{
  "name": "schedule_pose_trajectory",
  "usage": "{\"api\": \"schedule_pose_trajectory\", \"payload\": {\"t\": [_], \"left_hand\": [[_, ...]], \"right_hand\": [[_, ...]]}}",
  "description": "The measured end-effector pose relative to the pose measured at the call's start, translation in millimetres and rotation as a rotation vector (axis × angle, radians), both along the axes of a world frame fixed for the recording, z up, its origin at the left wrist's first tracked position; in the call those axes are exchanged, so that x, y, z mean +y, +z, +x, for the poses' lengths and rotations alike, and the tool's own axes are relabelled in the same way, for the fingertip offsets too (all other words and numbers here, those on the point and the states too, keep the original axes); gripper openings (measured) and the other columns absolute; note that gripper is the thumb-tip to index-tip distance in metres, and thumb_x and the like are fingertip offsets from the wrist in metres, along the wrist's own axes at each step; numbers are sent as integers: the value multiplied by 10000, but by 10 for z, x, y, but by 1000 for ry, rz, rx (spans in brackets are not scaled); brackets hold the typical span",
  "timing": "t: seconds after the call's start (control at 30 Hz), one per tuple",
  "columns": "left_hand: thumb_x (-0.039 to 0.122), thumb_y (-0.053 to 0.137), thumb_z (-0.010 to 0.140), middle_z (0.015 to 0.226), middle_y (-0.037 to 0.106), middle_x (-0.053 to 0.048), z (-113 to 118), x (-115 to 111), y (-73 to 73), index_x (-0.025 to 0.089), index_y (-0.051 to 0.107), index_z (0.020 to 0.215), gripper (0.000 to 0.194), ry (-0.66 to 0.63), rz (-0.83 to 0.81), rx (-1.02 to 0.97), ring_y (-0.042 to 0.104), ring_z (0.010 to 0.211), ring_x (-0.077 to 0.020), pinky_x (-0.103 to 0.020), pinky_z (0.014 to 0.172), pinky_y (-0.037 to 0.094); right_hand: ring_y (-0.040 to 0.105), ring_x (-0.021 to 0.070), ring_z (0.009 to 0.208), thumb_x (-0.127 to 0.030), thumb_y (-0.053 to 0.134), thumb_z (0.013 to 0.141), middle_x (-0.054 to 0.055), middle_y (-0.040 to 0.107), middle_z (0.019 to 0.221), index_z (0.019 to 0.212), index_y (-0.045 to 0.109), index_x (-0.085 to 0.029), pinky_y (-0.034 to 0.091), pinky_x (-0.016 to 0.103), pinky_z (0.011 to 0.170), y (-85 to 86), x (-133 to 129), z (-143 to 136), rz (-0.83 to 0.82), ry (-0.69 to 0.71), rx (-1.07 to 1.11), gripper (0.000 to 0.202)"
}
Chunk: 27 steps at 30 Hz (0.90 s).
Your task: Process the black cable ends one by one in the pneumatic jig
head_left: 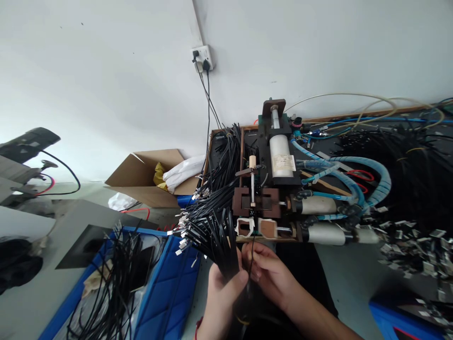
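Observation:
My left hand is wrapped round a bundle of flat black cables, whose upper ends fan out towards the machine. Beside it, my right hand pinches a single black cable that runs up to the machine's front jaws. These pale-lined jaws sit just above my fingers, at the front edge of the pneumatic machine. A heap of black cables with silvery connectors spills over the bench edge, left of the jaws. The lower part of the held bundle is in shadow.
At left stands a blue crate with black cables in it. Behind it are an open cardboard box and another machine. Blue hoses and a large cable pile lie right. A second blue crate shows below.

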State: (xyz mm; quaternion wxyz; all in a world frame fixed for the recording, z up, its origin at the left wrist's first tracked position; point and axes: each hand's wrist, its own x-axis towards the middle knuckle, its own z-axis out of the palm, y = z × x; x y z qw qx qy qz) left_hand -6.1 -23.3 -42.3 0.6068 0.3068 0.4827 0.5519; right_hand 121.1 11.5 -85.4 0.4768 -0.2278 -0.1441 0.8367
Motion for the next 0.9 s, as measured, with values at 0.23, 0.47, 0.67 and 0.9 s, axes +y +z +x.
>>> {"api": "schedule_pose_trajectory", "payload": {"t": [0.23,0.47,0.67,0.9], "left_hand": [[476,904,771,757,644,-19,2,-22,-46,185,714,786,348,2,26,-32,590,708,-192,-294,674,505],[495,856,795,783,657,-29,21,-49,2,191,752,795,321,-11,92,-65,607,716,-204,-302,690,518],[503,968,638,776,754,-53,-38,-123,-93,181,784,742,385,153,-20,119,674,728,-225,-296,674,565],[403,938,639,718,781,-48,3,-96,-67,165,809,746,291,128,-92,230,699,694,-242,-307,636,590]], "right_hand": [[277,81,493,-472,975,692,-51,499,598,705,740,-179,258,243,496,42,-19,-24,-15,-43,-63,376],[295,100,482,-523,847,799,-71,450,495,675,658,-188,237,265,518,31,-46,46,82,-57,-259,404],[413,152,626,-241,777,762,-45,461,636,588,520,-217,288,281,587,71,-72,181,388,200,-873,310],[638,246,1007,-190,668,932,65,667,1088,1047,787,-274,505,357,880,391,-204,186,579,-187,-652,185]]}}
